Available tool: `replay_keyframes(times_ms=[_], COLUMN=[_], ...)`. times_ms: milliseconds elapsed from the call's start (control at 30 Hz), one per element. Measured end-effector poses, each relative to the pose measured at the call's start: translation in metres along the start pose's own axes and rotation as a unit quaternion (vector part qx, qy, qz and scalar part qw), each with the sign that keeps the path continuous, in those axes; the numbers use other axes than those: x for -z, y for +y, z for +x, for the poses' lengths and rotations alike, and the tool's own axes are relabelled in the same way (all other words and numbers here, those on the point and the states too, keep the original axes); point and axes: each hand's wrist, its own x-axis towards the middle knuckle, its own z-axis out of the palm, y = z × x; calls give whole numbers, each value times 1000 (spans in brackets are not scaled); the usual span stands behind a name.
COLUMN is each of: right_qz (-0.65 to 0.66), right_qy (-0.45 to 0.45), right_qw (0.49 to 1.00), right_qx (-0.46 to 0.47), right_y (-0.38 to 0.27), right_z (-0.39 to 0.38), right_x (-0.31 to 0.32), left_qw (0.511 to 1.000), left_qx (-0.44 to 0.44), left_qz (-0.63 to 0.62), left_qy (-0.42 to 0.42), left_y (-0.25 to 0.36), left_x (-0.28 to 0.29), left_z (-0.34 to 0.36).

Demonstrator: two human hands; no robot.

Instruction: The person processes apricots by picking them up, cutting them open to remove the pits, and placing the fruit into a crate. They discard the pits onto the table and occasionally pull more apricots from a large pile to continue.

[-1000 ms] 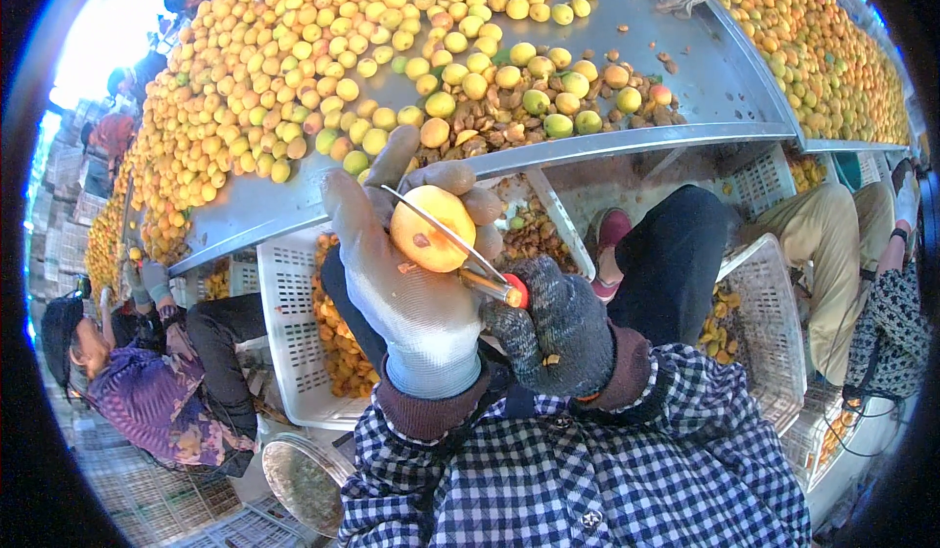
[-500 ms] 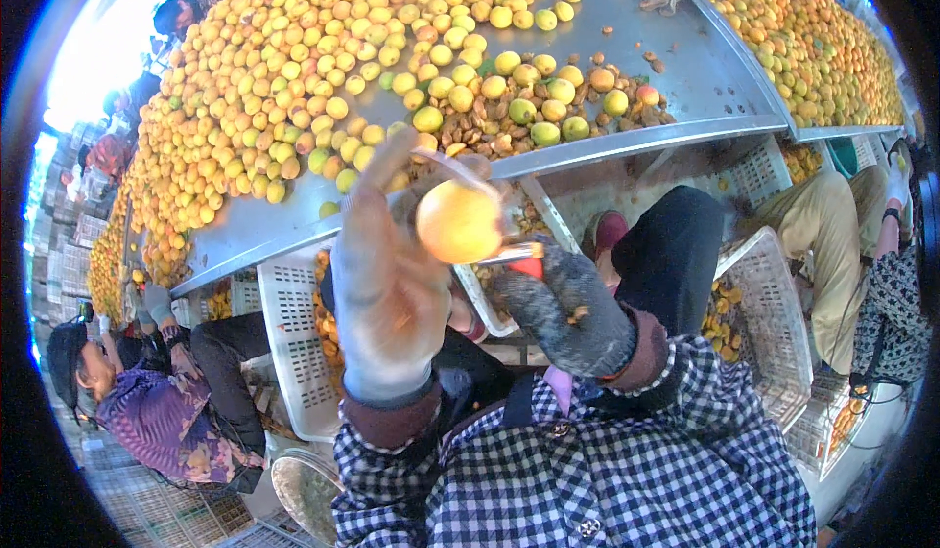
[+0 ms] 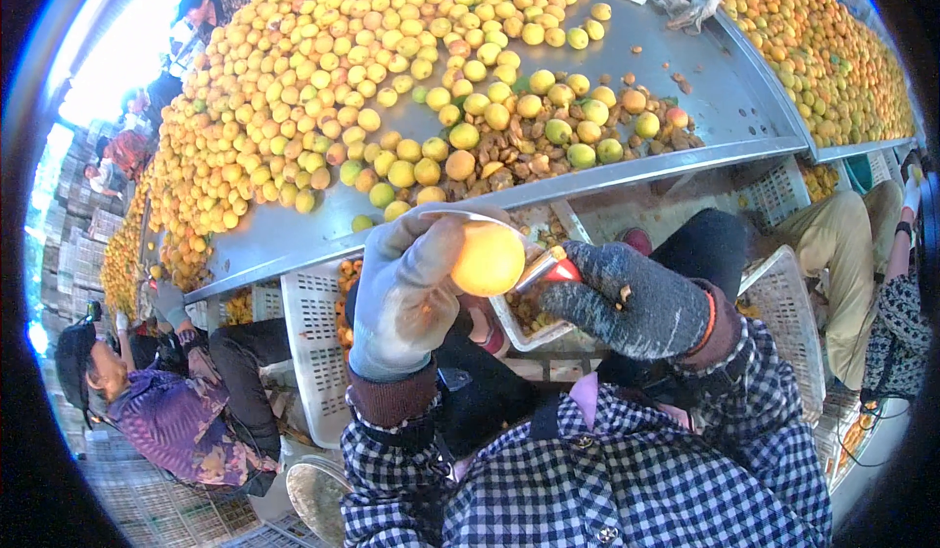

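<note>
My left hand (image 3: 403,298), in a pale, stained glove, is closed around a yellow-orange apricot (image 3: 488,260). The fruit sits at its fingertips, in front of my chest. Opposite it, my right hand (image 3: 632,301) wears a dark grey knit glove with an orange band at the wrist. Its fingers grip a small red-handled cutting tool (image 3: 561,271), whose metal end points at the fruit's right side. Whether the metal touches the skin I cannot tell. Beyond both hands, a heap of apricots (image 3: 323,88) covers much of the metal table (image 3: 597,53), with brown pits (image 3: 519,146) piled near its edge.
Below the table edge stand white perforated crates (image 3: 311,352), one on my left and another crate (image 3: 783,313) on my right. A person in purple (image 3: 186,421) sits at the left; another person's legs (image 3: 832,244) are at the right. Crumpled gloves (image 3: 690,7) lie on the table.
My left hand, blurred before, is now steadier and curled closer round the apricot. Both hands appear slightly lower and further right, and the view has shifted a little.
</note>
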Motion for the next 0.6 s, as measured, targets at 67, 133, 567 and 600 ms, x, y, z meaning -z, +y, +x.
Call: replay_keyframes(times_ms=[67, 133, 567, 600], right_qz=[37, 56, -144, -144], right_qy=[-11, 35, 27, 28], right_qw=[999, 997, 984, 984], right_qx=[-27, 25, -100, -102], right_y=[1, 15, 43, 49], right_z=[13, 25, 103, 110], right_x=[8, 3, 74, 75], left_qw=[999, 991, 998, 998], left_qx=[35, -31, 9, 11], left_qz=[41, -104, 40, 38], left_qy=[-3, 83, -49, -50], left_y=[5, -14, -4, -6], left_x=[8, 16, 60, 61], left_z=[12, 27, 132, 141])
